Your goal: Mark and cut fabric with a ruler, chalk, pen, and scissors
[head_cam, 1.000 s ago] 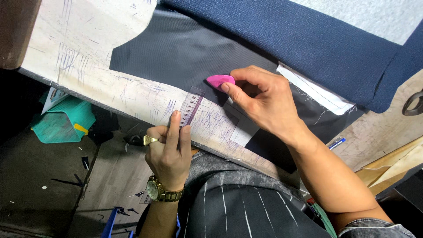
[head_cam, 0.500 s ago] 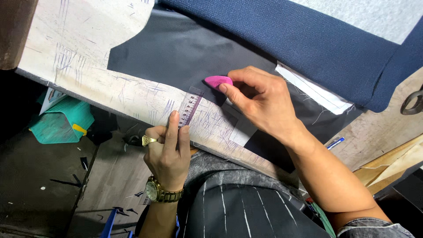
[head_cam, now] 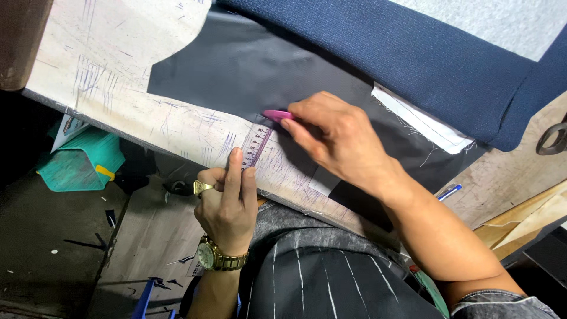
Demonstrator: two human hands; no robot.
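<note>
We see our left hand (head_cam: pixel 227 204) pressing two fingers flat on the near end of a short clear ruler (head_cam: pixel 255 147), pinning it to the marked-up worktable (head_cam: pixel 118 71) at its front edge; the hand grips nothing, it only bears down. The ruler runs away from us up to the edge of a sheet of dark grey cloth (head_cam: pixel 236 65) spread on the table. Our right hand (head_cam: pixel 336 139) pinches a flat pink piece of chalk (head_cam: pixel 275 114) between thumb and fingertips, its tip touching the dark cloth just at the far end of the ruler. Beyond lies a thick fold of navy blue fabric (head_cam: pixel 413 53), with a strip of white cloth (head_cam: pixel 422 123) poking out beneath it. A gold watch (head_cam: pixel 215 258) sits on our left wrist. Down on the floor to the left stands a teal box (head_cam: pixel 80 162).
</note>
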